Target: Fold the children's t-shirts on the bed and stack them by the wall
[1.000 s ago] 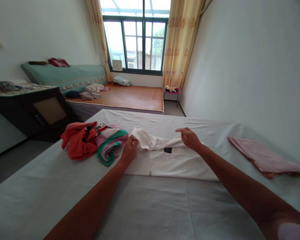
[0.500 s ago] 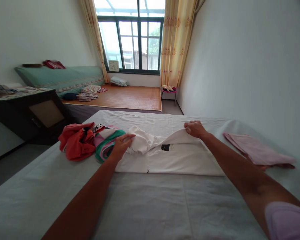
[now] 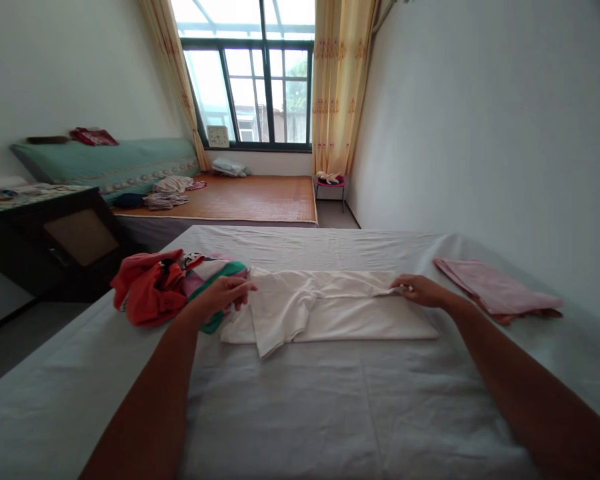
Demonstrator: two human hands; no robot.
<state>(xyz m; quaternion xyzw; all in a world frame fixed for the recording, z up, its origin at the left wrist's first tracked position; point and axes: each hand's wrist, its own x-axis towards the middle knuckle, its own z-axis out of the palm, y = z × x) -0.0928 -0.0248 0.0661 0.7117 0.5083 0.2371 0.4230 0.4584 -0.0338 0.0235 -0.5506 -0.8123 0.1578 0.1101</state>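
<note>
On the bed [image 3: 330, 413], white shirt [image 3: 330, 310] lies folded — 1 sleeve hanging out.

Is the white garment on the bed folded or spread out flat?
Partly folded: the white garment lies as a long narrow band, its far edge doubled over, one sleeve sticking out toward the near side. The left hand and right hand touch its ends.

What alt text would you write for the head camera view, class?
A person's left hand and right hand hold opposite ends of a white shirt, folded lengthwise on a white-sheeted bed. Crumpled colourful clothes lie left; a folded pink garment lies right.
</note>
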